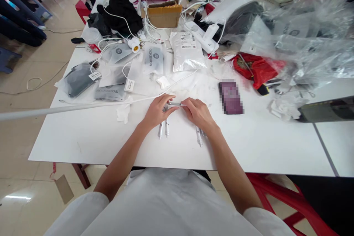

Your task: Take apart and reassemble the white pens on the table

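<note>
A slim grey and silver pen (pixel 174 104) is held level between my two hands over the white table (pixel 110 147). My left hand (pixel 158 111) pinches its left end with thumb and fingers. The right end sits in the closed fingers of my right hand (pixel 197 112). Two white pens (pixel 166 128) lie on the table, partly under my left hand. More white pens (pixel 199 136) lie beside my right wrist, partly hidden by it.
A phone (pixel 231 97) with a blurred screen lies right of my right hand. Behind are plastic-wrapped packages (pixel 153 59), a power strip (pixel 203 38), an open cardboard box (pixel 163 14) and a red bag (pixel 258 68). A white cable (pixel 83 107) crosses the table at left.
</note>
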`<state>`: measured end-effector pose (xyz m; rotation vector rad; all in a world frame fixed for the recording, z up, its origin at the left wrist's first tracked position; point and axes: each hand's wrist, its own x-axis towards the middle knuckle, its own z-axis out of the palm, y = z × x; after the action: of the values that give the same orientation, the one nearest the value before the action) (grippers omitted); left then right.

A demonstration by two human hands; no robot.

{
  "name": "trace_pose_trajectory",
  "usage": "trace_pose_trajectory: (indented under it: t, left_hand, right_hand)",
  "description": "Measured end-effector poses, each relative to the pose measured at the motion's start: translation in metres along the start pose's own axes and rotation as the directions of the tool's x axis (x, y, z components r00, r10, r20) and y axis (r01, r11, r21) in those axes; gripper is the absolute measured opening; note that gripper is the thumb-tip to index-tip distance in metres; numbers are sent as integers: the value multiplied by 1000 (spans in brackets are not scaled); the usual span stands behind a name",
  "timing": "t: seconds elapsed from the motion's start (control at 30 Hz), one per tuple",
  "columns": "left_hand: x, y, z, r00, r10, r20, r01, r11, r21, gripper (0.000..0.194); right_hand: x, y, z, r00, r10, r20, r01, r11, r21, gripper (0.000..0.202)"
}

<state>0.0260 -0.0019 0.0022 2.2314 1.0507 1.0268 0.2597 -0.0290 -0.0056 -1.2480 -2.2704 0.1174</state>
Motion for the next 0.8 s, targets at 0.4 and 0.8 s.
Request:
trace_pose_trajectory:
  t: [0.4, 0.8]
  left_hand:
    - [-2, 1, 5, 999, 10, -49, -15, 995, -100, 19]
    - [-3, -5, 0, 997, 0, 81, -7, 995, 98, 34]
  right_hand:
    - [4, -2, 3, 1000, -15, -2, 15, 998, -59, 23]
    - [3, -2, 3, 997, -55, -56, 49, 994, -94, 19]
